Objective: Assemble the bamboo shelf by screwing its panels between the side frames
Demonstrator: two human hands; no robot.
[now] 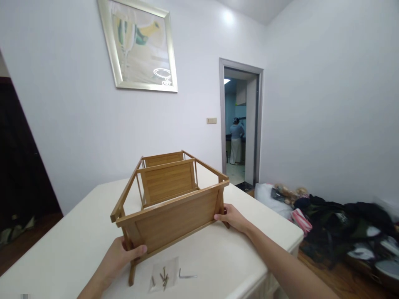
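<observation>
We clamp the near corners of the wooden rack [178, 220] with our left hand [117, 256] and right hand [234, 217]; the hex key [188, 276] lies beside the screws [165, 278].

Bright — ring-shaped glare on framed picture [141, 45] — edges stretched

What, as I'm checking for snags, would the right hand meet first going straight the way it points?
The wooden rack: the right hand appears to hold it, thumb on the near panel. The other fingertips are hidden, so what lies beyond them is unclear.
</observation>
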